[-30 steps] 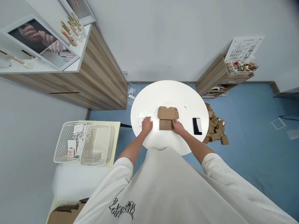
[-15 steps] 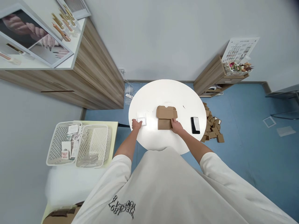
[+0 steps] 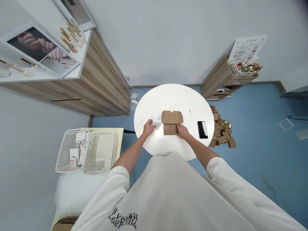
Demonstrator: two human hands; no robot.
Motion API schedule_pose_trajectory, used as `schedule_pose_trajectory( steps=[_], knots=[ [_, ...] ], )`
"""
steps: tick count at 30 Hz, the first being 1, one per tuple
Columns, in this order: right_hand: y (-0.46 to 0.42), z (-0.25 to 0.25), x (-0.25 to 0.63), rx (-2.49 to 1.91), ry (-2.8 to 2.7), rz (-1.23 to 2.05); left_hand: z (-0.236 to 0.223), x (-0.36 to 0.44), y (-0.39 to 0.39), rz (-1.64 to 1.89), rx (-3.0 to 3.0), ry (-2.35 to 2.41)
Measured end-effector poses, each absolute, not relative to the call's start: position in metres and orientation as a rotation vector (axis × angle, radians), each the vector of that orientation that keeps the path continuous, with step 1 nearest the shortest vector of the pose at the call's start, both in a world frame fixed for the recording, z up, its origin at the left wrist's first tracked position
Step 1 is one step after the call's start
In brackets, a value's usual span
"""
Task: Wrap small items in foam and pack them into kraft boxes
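Because the round white table gives flat support, the open cardboard box is best held down against it, with light, even pressure so that the thin side wall does not buckle. Its raised lid, which leans away from the person's body, should be left clear so that the inside can be reached from above. The small flat white piece looks light, so a gentle grip near its edge ought to be enough, and it would be wise to hold it level, since squeezing could bend it. As for where things lie, the box sits near the middle of the table, directly against the right hand, whose bent fingers touch the right side of its body; whether that hand pinches the wall or merely presses on it cannot be told. Beyond that forearm, well apart from the box, lies a black smartphone. The white piece is just left of the box, and the left hand pinches its left end between thumb and fingers, so that its other end points toward the box.
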State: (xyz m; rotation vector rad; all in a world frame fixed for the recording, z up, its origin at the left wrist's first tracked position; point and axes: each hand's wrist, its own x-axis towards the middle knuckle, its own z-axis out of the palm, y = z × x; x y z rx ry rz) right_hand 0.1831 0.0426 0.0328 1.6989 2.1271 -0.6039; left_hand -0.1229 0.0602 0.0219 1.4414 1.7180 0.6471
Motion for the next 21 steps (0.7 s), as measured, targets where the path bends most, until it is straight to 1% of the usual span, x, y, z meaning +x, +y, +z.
schedule_pose_trajectory(
  steps=[2, 4, 9, 12, 15, 21],
  knots=[
    [0.042, 0.034, 0.184, 1.706, 2.135, -0.607, 0.029, -0.104, 0.067, 0.628, 1.507, 1.502],
    [0.042, 0.034, 0.185, 1.717, 2.14, -0.622, 0.034, -0.083, 0.075, 0.49, 1.554, 1.339],
    [0.041, 0.032, 0.186, 1.742, 2.142, -0.627, 0.037, -0.033, 0.087, -0.037, 1.767, 1.354],
    [0.041, 0.03, 0.187, 1.744, 2.145, -0.627, 0.036, -0.01, 0.091, -0.214, 1.838, 1.349],
    [0.041, 0.029, 0.188, 1.752, 2.144, -0.66, 0.038, 0.008, 0.089, -0.261, 1.907, 1.357],
    [0.04, 0.027, 0.189, 1.757, 2.147, -0.671, 0.036, 0.021, 0.068, -0.183, 2.096, 1.497]
  ],
)
